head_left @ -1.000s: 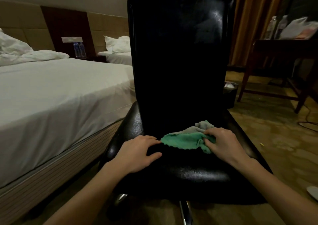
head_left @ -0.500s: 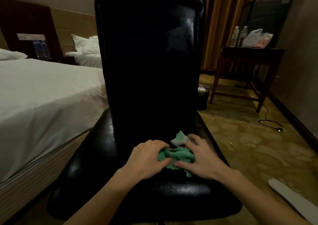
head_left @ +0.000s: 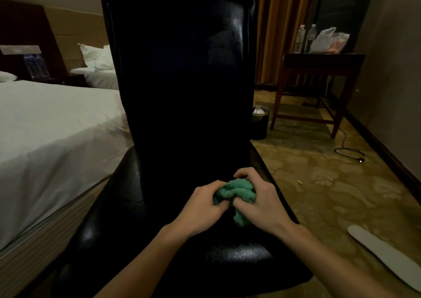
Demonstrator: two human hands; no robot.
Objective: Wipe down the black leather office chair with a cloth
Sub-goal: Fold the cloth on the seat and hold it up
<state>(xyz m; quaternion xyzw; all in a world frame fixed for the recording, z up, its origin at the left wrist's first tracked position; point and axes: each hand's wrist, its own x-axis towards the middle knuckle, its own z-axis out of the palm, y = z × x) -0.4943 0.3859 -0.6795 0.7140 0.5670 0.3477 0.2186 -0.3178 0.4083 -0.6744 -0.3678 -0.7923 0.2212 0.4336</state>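
Observation:
The black leather office chair (head_left: 182, 74) faces me, its tall backrest filling the middle of the view and its glossy seat below. A green cloth (head_left: 237, 191) is bunched into a ball over the back of the seat. My left hand (head_left: 202, 206) grips the cloth's left side with curled fingers. My right hand (head_left: 257, 199) curls around its right side and top. A tail of cloth hangs below between both hands.
A white bed (head_left: 50, 138) stands close on the left. To the right, a dark wooden table (head_left: 319, 70) carries bottles and a plastic bag. A small bin (head_left: 259, 122) sits behind the chair. A cable (head_left: 348, 149) and a pale flat object (head_left: 382, 252) lie on the carpet.
The cloth lay spread on the seat under my right hand; both hands have gathered it into a tight ball. My view has shifted right and nearer the chair.

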